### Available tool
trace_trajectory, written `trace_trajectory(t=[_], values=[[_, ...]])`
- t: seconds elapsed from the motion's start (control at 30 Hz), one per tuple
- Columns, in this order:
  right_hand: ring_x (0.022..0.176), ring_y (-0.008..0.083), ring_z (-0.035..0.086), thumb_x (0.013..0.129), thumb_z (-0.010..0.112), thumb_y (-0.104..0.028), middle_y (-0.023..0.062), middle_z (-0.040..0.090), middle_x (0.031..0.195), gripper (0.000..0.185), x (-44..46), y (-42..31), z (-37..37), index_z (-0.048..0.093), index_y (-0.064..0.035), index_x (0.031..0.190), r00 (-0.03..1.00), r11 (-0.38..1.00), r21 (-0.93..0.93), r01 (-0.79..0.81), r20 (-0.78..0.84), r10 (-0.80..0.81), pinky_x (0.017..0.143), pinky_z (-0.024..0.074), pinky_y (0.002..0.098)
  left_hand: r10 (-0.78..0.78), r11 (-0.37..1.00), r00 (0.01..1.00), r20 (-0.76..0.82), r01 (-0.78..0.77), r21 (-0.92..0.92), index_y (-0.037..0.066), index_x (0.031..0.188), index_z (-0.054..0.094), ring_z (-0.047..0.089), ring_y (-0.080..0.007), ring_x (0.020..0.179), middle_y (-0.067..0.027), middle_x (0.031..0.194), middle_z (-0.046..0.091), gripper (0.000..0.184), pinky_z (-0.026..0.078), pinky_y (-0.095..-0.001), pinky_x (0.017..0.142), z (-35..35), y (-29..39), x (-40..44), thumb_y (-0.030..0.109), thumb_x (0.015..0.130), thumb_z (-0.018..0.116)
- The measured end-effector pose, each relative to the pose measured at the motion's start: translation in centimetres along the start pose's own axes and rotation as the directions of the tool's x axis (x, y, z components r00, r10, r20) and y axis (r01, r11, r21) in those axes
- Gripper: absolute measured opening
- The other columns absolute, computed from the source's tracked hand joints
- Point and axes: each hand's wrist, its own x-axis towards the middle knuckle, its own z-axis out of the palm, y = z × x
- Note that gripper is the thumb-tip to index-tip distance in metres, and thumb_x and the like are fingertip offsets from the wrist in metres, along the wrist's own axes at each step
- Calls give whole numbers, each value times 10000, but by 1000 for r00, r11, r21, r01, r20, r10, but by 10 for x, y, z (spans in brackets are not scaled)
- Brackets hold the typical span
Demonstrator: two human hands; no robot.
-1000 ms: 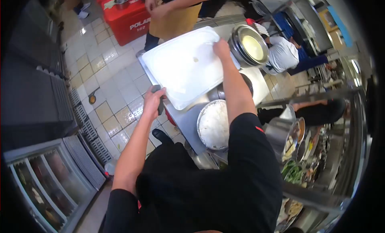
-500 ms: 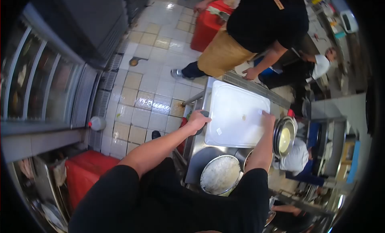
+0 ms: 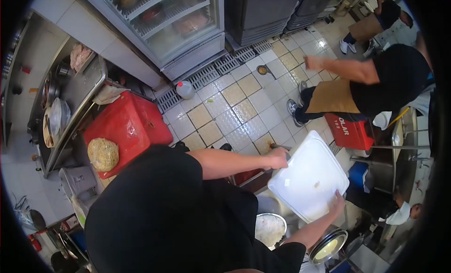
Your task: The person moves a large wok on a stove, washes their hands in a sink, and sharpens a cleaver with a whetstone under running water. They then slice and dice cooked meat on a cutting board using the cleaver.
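A rectangular white plastic tray, with a small label and a brownish spot, lies at the right of the view above the steel cart. My left hand is closed at its left edge, around a dark handle-like piece that my fingers partly hide. On the near right edge of the tray, my right hand has its fingers gripping the rim. Just below the tray is a round pan of white rice, partly covered by my right arm. Stacked round metal pans are beyond my right forearm.
A red bin at left carries a plastic-wrapped yellowish bundle. Near the floor drain stands a plastic jug. A co-worker in a tan apron is beyond the tray, close to a red cooler. A glass-door fridge stands ahead.
My view has swung left, bringing the red bin and fridge further in. The tray looks turned and sits further right in view, my hands still at its edges. The co-worker's arm is now stretched out.
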Motion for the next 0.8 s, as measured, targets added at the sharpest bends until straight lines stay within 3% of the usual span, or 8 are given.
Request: trace_trajectory(t=[0.03,0.17,0.23,0.37,0.57,0.67,0.77,0.8], values=[[994,263,643,855,774,-209,150,683,1166,514,-2,-7,9,643,126,1222,991,987,160,8,132,-30,913,495,372,-4,1000,1000,0,4,6,-47,1275,612,690,-256,838,-189,939,706,635,565,-345,769,-11,-1,-3,120,683,771],[857,242,646,799,823,-193,153,722,988,435,-12,-52,55,705,115,1083,971,973,-39,230,76,-226,819,506,370,-24,996,999,-39,21,-83,-62,1341,560,670,-216,691,-162,862,699,700,561,-348,621,-54,-14,-21,104,695,772],[851,242,643,788,832,-184,145,721,968,413,-20,-76,80,711,105,1057,962,970,71,232,127,-240,820,502,368,-30,984,997,-74,17,-180,-70,1333,564,656,-196,643,-149,848,688,699,556,-340,589,-81,-15,-36,88,688,782],[871,246,637,773,847,-186,143,715,996,418,-43,-134,140,704,82,1059,941,959,84,269,191,-281,829,494,382,-9,977,979,-202,-35,-210,-40,1110,697,656,-164,702,-111,895,702,399,558,-322,617,-137,-18,-77,40,729,784],[964,256,628,770,849,-110,161,676,1137,579,-97,-208,275,588,89,1246,805,884,137,447,369,-464,877,507,412,-50,923,918,-394,-109,-369,-32,1120,699,676,-188,751,-123,909,709,408,569,-330,652,-229,-65,-159,60,735,798],[879,249,632,765,862,-118,164,680,1018,438,-191,-241,360,630,98,1068,846,876,-60,479,297,-443,799,529,409,-100,910,852,-513,-129,-393,-20,1159,695,688,-223,838,-150,998,720,460,571,-352,750,-274,-108,-202,83,725,806],[698,234,600,764,868,-128,150,667,852,317,-275,-252,436,620,65,807,702,827,65,559,494,-513,687,534,408,-163,916,767,-621,-117,-384,-12,1186,689,690,-233,881,-161,1056,722,499,559,-351,816,-316,-160,-254,99,716,813],[730,238,614,766,866,-127,152,672,884,325,-304,-254,462,632,77,862,669,802,13,597,544,-507,700,534,404,-200,907,742,-640,-107,-407,-7,1195,687,690,-234,886,-164,1068,722,510,555,-347,830,-327,-182,-272,103,713,814]])
